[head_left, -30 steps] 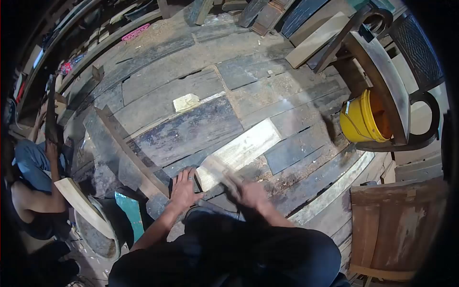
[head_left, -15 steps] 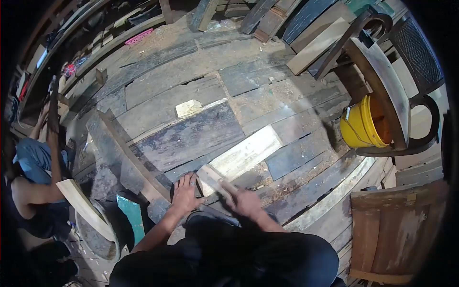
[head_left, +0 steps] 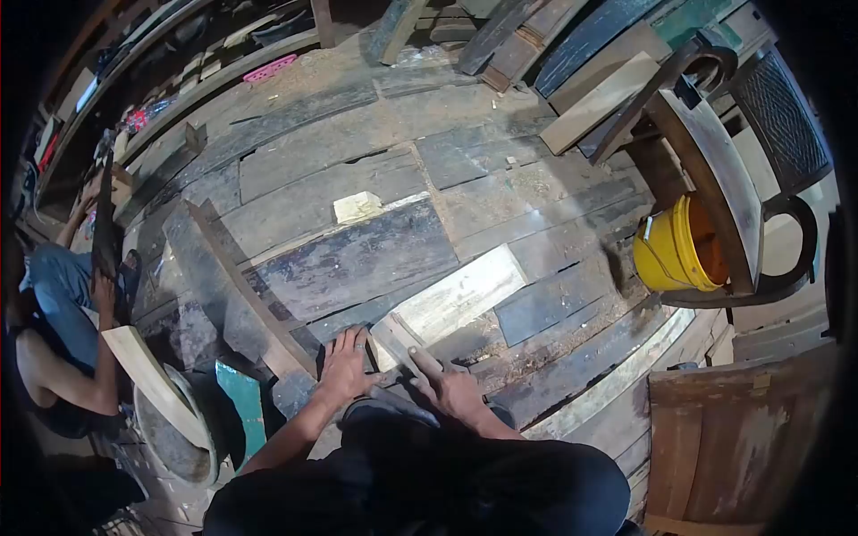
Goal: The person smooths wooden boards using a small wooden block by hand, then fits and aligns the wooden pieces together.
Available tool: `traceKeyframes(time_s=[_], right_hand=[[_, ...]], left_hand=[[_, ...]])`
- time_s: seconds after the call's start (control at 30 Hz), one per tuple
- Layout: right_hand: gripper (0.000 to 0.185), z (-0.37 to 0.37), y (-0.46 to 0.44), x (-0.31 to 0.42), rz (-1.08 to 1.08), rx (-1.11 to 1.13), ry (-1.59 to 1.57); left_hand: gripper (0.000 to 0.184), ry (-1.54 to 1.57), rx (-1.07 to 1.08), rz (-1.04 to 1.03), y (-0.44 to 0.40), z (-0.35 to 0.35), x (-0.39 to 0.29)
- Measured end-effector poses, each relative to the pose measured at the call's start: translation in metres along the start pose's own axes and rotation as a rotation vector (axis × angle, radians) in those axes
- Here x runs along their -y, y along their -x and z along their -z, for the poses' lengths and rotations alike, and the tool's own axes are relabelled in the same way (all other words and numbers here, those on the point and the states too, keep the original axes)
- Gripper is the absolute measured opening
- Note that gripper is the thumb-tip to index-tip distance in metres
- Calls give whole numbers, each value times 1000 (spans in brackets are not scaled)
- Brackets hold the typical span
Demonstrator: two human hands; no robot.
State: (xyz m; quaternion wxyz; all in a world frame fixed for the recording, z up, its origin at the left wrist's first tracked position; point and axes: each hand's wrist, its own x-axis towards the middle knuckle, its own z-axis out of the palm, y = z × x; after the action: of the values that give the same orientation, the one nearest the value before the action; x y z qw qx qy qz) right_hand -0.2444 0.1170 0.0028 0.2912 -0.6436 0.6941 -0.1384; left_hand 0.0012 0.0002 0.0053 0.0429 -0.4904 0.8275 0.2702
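A pale wooden board (head_left: 469, 290) lies slantwise on the plank floor in front of me. Across its near end rests a narrow wooden piece (head_left: 399, 336), with my right hand (head_left: 456, 390) closed on its lower part. Which fingers wrap under it is hidden. My left hand (head_left: 343, 366) lies flat with its fingers spread, at the left of the board's near end; a ring shows on one finger. Beyond the board sits a small pale wood block (head_left: 357, 207), beside a dark stained plank (head_left: 357, 259).
A long angled beam (head_left: 237, 284) stands left of my hands. At the far left a person (head_left: 67, 295) sits near a round basin (head_left: 174, 442) with a curved wood piece. On the right are a yellow bucket (head_left: 666, 246), a chair frame (head_left: 706, 161) and a brown panel (head_left: 724, 447).
My right hand and the narrow piece were blurred across the board's near end earlier; now they show more sharply. The view has shifted slightly. My left hand stays beside the board.
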Motion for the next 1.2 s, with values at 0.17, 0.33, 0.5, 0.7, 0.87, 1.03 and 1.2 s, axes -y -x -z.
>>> traceKeyframes(time_s=[0.17,0.33,0.5,0.7,0.87,1.03,1.2], right_hand=[[65,48,-30,-41,-193,-181,111],[67,83,-42,-82,-371,-362,86],[67,7,-12,-24,-59,-161,21],[64,17,-16,-40,7,-152,145],[69,72,-39,-84,-251,-389,169],[68,28,-24,-29,-150,-125,100],[64,16,-10,-1,-30,115,119]], left_hand=[[112,-6,-9,-15,1,0,2],[112,-3,-21,-27,1,1,1],[112,38,15,-14,0,2,-2],[114,12,33,-6,0,-2,5],[112,13,27,8,0,0,1],[112,21,10,10,0,-3,3],[109,10,28,-20,1,4,0]])
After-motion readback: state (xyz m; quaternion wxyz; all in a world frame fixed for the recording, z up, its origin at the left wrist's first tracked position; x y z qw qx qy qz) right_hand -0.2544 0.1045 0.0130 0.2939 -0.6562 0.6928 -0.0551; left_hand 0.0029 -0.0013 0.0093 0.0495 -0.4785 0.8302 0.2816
